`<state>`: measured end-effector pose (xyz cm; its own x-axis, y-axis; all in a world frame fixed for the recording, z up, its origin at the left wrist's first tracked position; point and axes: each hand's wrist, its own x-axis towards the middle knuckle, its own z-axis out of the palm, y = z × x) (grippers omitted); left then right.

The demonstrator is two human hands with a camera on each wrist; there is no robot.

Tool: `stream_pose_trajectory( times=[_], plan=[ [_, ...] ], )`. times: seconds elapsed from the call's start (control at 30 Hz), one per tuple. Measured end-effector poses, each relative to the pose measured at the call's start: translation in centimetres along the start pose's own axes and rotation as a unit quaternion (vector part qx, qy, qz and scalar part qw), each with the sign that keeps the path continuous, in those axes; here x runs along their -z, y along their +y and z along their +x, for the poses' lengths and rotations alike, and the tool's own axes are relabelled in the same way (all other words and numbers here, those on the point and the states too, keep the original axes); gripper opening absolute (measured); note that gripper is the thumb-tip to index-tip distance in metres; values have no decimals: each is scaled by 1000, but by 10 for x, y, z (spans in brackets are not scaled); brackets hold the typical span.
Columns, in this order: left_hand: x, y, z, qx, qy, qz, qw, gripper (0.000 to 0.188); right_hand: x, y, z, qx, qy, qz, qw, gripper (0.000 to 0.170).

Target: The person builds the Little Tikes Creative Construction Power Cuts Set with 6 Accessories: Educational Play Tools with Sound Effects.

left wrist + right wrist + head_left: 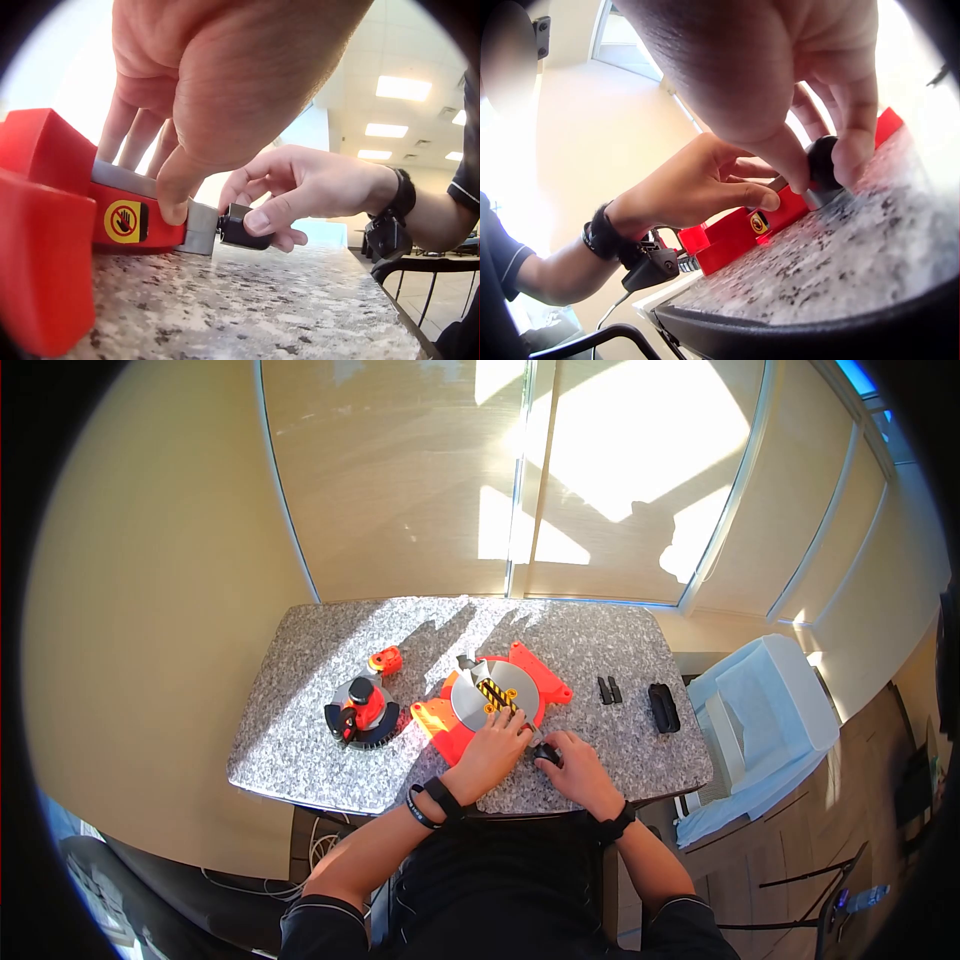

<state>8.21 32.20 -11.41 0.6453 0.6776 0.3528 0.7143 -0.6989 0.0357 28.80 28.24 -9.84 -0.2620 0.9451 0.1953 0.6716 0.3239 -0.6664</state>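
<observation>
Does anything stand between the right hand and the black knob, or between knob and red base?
Nothing visible. The right hand pinches the knob; only a dark stem shows between it and the grey end of the red base. The left hand touches the base.

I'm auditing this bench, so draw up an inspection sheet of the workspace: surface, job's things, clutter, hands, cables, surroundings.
Surface: speckled gray tabletop, partly sunlit.
Job's things: red-and-gray round base; black knob at its near edge.
Clutter: red-and-black toy assembly and small red piece on the left; two black strips and black tray on the right.
Hands: left hand rests on the base; right hand pinches the black knob.
Cables: white cables, below the tabletop, left.
Surroundings: tan shades behind; light-blue sheet draped at right.
</observation>
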Motion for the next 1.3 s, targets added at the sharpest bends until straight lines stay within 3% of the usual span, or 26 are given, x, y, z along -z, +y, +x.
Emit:
stream_pose_trajectory(
  times=[0.6,0.9,0.97,1.07,1.3],
  plan=[
    [2,2,0,6,-4,-2,1000,30,0,0,-1,26,10,-8,1000,30],
    [3,2,1,12,-13,-8,1000,28,1,-3,-1,4,14,8,1000,32],
    [3,3,1,13,-14,-11,1000,28,4,-7,0,-36,-13,16,999,36],
    [3,3,1,13,-13,-12,1000,28,-2,0,0,10,17,-7,1000,38],
    [2,2,1,12,-10,-10,1000,28,-4,5,0,1,15,16,1000,38]
  ],
)
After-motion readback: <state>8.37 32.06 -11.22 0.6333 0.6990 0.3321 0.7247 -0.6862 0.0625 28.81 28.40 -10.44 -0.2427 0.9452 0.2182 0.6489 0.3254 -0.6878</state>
